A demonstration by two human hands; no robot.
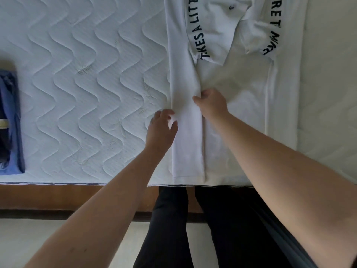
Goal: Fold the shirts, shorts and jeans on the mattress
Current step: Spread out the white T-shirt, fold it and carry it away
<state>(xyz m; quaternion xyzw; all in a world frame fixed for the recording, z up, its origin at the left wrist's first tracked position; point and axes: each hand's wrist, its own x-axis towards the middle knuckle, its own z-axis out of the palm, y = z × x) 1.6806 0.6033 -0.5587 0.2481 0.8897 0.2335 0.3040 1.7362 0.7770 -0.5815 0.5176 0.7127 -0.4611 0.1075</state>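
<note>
The white shirt [231, 89] lies flat on the mattress [87, 74], its hem at the near edge and its left side folded inward into a long strip. My left hand [162, 128] pinches the outer edge of that strip, and my right hand [211, 105] grips its inner edge. Far left of the shirt sits a folded blue garment [10, 122].

White quilted mattress [81, 78]: white printed shirt [241, 89] lies at upper right of frame; folded blue garments [10, 122] at left edge.
</note>
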